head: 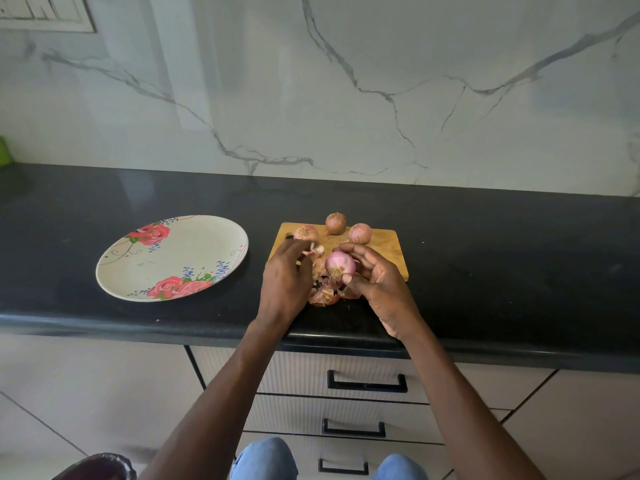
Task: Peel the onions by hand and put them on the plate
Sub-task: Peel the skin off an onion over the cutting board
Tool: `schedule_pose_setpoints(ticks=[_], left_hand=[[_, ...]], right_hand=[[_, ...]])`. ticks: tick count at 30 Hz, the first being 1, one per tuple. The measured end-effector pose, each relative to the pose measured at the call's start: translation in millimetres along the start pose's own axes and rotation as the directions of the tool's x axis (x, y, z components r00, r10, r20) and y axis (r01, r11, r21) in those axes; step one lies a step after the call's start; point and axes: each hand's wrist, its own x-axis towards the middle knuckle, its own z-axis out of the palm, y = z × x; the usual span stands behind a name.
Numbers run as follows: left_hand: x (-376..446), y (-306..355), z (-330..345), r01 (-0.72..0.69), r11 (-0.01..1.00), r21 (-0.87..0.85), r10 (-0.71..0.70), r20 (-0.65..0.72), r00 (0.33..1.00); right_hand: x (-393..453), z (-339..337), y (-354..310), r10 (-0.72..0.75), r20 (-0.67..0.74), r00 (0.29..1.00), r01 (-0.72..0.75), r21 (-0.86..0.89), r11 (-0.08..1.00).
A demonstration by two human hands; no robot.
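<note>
Far left of the wooden cutting board [388, 244], well apart from it on the black countertop [485, 237]: a cream plate [114, 268] printed with pink roses, holding no onion. At the board's near-left corner, the left hand [285, 275], back turned up, fingers bent downward over loose scraps of papery skin [316, 250]; whether those fingers pinch a scrap cannot be told. Along the board's far edge, three unpeeled onions in a row: left onion [305, 232] with its dry root tuft turned up toward the camera, middle onion [335, 223] brownish and upright at the far edge, right onion [359, 233] pale pink. Above the board's near edge, lifted off the wood, the half-peeled onion [340, 264], glossy pink-purple with fine stripes, root-to-tip axis pointing toward the camera, straggly root end facing the viewer and slightly down. Just below it, at the board's near edge and spilling onto the countertop, a heap of brown-pink peelings [325, 295]. Right of the peelings, the right hand [377, 275], curled round that onion, thumb under the root end and fingertips over the top.
</note>
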Motion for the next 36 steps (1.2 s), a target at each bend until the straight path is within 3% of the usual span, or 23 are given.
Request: schedule_pose_setpoints(ticks=[5,12,17,22,30,36], left_hand=[[-3.0,0.7,-1.3,0.056,0.998,-0.024,-0.054,0.071,0.996],[-4.8,9.0,-7.8,0.079,0.957,-0.279,-0.002,0.267,0.964],[-3.0,4.5,-6.8,0.123,0.931,-0.344,-0.023,0.283,0.959],[-3.7,6.4,-8.4,0.161,0.888,-0.430,-0.022,0.311,0.950],[-4.3,3.4,-8.3,0.188,0.898,-0.397,-0.054,0.326,0.944],[-3.2,-2.0,-6.3,0.161,0.913,-0.376,-0.065,0.257,0.964]], right_hand=[[0.8,-0.5,2.1,-0.023,-0.056,0.998,0.023,-0.012,1.000],[0.9,0.2,0.6,-0.073,-0.071,0.995,0.068,-0.064,0.996],[1.6,0.3,2.1,-0.089,-0.061,0.994,0.079,-0.146,0.986],[1.9,-0.5,2.8,-0.075,-0.112,0.991,0.062,-0.119,0.991],[1.1,1.5,1.3,-0.085,-0.073,0.994,0.077,-0.106,0.991],[1.9,1.6,1.9,-0.086,-0.074,0.994,0.079,-0.092,0.993]])
